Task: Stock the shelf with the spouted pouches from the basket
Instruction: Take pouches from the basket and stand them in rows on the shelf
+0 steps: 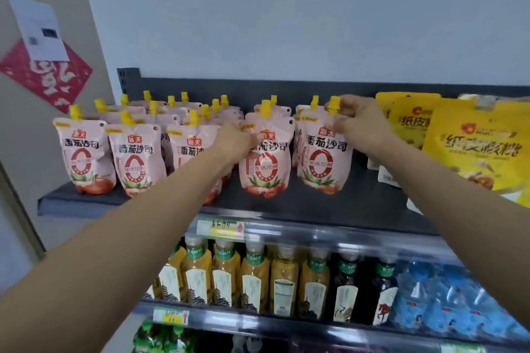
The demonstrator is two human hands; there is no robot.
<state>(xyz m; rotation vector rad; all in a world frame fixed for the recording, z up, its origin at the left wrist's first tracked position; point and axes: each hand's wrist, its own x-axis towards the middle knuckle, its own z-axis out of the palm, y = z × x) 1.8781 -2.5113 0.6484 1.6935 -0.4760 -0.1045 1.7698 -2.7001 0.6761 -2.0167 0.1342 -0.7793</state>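
The shelf (358,203) looks mostly stocked; your left hand (238,140) grips the centre pouch (266,163), your right hand (358,123) pinches the right pouch (324,160); remainder unseen.

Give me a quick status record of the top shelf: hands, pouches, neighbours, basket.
left hand: grips middle pouch, upper edge
right hand: pinches right pouch near its cap
pouches: upright in rows on top shelf
beside them, right: yellow bags
shelf below: bottles
basket: not in view
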